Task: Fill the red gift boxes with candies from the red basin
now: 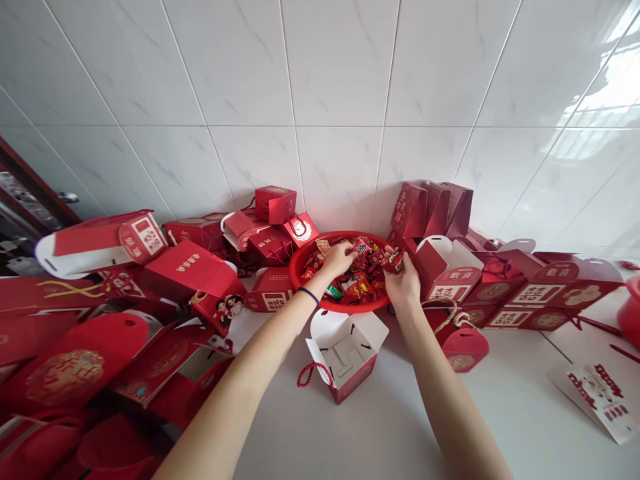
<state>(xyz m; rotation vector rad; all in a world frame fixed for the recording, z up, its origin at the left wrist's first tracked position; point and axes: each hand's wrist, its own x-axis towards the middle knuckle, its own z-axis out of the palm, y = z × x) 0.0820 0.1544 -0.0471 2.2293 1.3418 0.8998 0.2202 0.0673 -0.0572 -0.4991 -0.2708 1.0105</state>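
A round red basin (359, 307) full of wrapped candies (361, 285) stands near the wall. My left hand (340, 259) reaches into it, fingers bent down among the wrappers; whether they pinch a candy is hidden. At the basin's right rim, my right hand (404, 283) is closed around a few red-wrapped candies (393, 259), palm turned up. In front of the basin, between my forearms, sits an open gift box (345, 357), white inside and red outside, with a twisted red cord handle hanging from its left side. Its inside shows only bare white card.
Many red gift boxes (185, 268) pile up on the left. More red boxes (540, 293) are stacked on the right, some with rope handles. A printed card (595, 400) lies at the right on the white table (390, 427). Behind rises a tiled wall (340, 160).
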